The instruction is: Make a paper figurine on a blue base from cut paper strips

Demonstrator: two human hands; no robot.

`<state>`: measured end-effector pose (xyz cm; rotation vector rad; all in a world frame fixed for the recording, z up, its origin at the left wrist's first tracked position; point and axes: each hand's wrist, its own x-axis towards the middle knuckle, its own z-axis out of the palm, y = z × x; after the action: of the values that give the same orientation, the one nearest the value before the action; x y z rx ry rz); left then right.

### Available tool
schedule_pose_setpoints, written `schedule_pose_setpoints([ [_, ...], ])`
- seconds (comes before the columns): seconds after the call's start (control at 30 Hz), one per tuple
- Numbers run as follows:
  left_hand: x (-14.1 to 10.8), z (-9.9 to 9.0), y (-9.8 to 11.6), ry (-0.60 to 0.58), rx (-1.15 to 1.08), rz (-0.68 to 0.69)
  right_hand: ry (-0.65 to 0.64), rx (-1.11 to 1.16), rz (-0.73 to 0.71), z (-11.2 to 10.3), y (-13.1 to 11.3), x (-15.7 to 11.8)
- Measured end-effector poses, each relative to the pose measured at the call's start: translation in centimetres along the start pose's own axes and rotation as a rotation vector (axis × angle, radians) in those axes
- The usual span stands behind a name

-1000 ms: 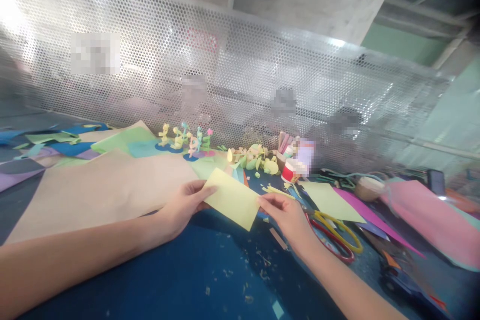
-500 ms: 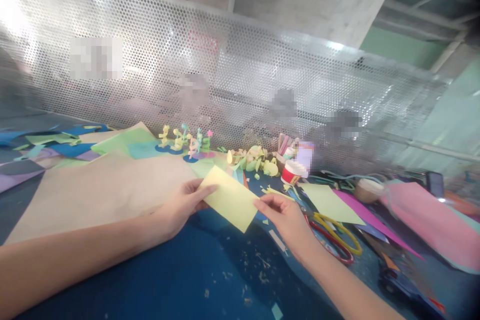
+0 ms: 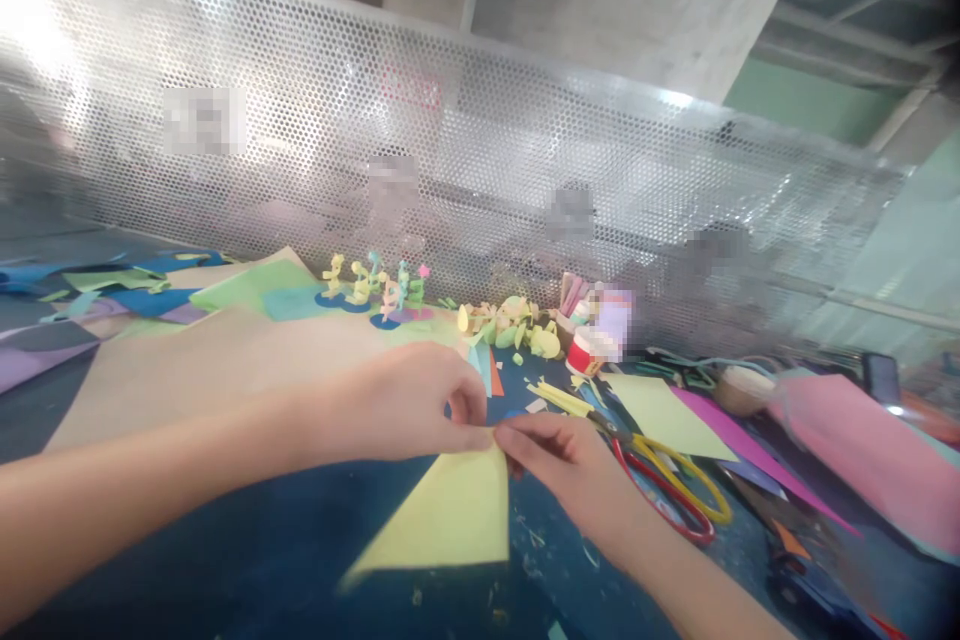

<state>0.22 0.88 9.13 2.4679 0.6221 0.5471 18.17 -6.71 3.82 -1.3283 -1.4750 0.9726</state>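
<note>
A pale yellow sheet of paper (image 3: 450, 510) hangs over the dark blue tabletop, its top corner pinched between my two hands. My left hand (image 3: 427, 400) has its thumb and fingers closed at that corner, with the fingers curled. Right beside it, my right hand (image 3: 555, 460) pinches the same corner between thumb and fingertips. The paper's lower left end is smeared by motion. To the right of my right hand lie scissors with red handles (image 3: 667, 495) and scissors with yellow handles (image 3: 694, 475), partly overlapping.
Small paper figures (image 3: 360, 285) stand at the back, near paper pieces (image 3: 517, 325) and a red-and-white cup (image 3: 585, 350). A large beige sheet (image 3: 172, 380) spreads left. Pink material (image 3: 862, 440) and a phone (image 3: 881, 380) lie right. A perforated metal screen (image 3: 480, 160) borders the table.
My left hand has moved right to meet my right hand at one corner. The yellow paper, earlier stretched between both hands, now hangs down below them. The view has shifted slightly.
</note>
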Motion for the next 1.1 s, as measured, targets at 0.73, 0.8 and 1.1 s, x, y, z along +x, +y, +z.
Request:
schedule_pose_setpoints([
  [0.73,1.1,-0.4,-2.1,-0.413,-0.225,-0.220,-0.049,0.063,0.081,-0.5,-0.3,0.0],
  [0.8,1.2,-0.4,-2.0,-0.418,-0.215,-0.220,-0.057,0.066,0.086,-0.5,-0.4,0.0],
  [1.1,1.2,-0.2,-2.1,-0.452,-0.167,-0.232,-0.061,0.044,0.097,-0.3,-0.4,0.2],
])
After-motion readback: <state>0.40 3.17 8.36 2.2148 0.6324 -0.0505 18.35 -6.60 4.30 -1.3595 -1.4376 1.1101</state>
